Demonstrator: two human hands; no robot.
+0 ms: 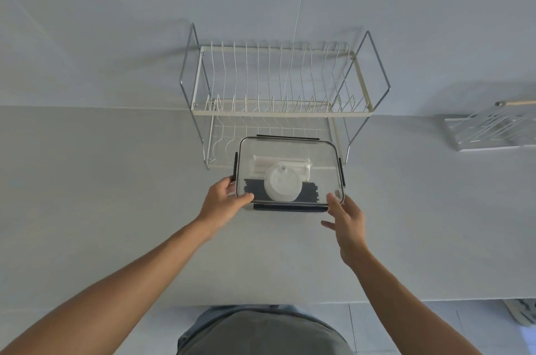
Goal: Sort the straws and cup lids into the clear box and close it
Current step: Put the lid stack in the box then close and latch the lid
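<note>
Person's body, head cam: two bare arms plus a torso at the bottom edge.

Left hand (222,200) and right hand (346,225): no gloves, no rings, no watch or band at either wrist. Both forearms bare up to the frame edges, no sleeve showing anywhere. Plain grey fabric top (262,336) fills bottom centre, rounded outline, no print or logo. A strip of faded blue denim-like cloth (232,309) edges it along the top and left side; can't tell which garment that is.
</note>
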